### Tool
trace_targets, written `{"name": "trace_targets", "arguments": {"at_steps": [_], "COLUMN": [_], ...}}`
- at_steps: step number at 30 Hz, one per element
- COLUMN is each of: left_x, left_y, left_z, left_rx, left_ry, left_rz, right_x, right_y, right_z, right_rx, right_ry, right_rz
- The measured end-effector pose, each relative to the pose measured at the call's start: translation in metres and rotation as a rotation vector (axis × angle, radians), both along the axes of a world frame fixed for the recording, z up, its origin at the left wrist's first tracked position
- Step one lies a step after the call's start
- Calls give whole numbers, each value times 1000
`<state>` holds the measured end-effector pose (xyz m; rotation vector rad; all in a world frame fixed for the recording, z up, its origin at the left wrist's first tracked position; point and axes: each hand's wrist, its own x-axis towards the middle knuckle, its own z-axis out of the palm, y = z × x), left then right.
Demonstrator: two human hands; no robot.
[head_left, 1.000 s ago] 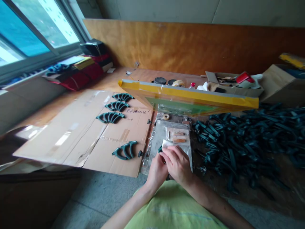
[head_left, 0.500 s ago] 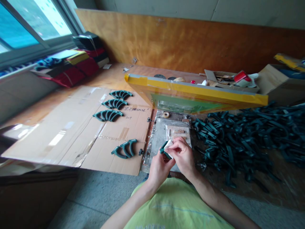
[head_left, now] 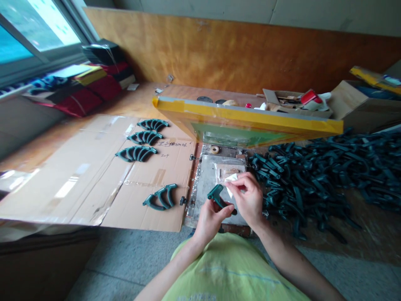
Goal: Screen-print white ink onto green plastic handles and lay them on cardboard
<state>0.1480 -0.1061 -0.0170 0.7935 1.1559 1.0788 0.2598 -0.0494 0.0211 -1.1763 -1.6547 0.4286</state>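
At lower centre, the left hand (head_left: 211, 223) curls its fingers around a dark green plastic handle (head_left: 217, 198), steadying it above a metal plate (head_left: 205, 184). The right hand (head_left: 247, 196) pinches a white wipe (head_left: 232, 180) between thumb and fingers, just beside the handle. Heaped matching handles (head_left: 307, 175) lie to the right.

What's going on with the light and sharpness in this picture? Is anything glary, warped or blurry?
In the head view, the window is washed out by bright daylight, pale glare streaks cross the cardboard, the wooden board looks slightly bowed by the wide lens, and the left hand, right hand and green plastic piece show no heavy blur.
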Motion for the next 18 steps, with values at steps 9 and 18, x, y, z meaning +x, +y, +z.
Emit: {"name": "trace_targets", "arguments": {"at_steps": [9,18], "left_x": [2,3], "left_y": [-5,1], "left_z": [19,19], "left_rx": [20,-25], "left_ry": [67,-34], "left_rz": [-113,-85], "right_x": [12,1], "right_y": [19,3], "right_z": [-14,1], "right_rx": [70,125], "right_ry": [-226,-251], "right_rz": [-48,73]}}
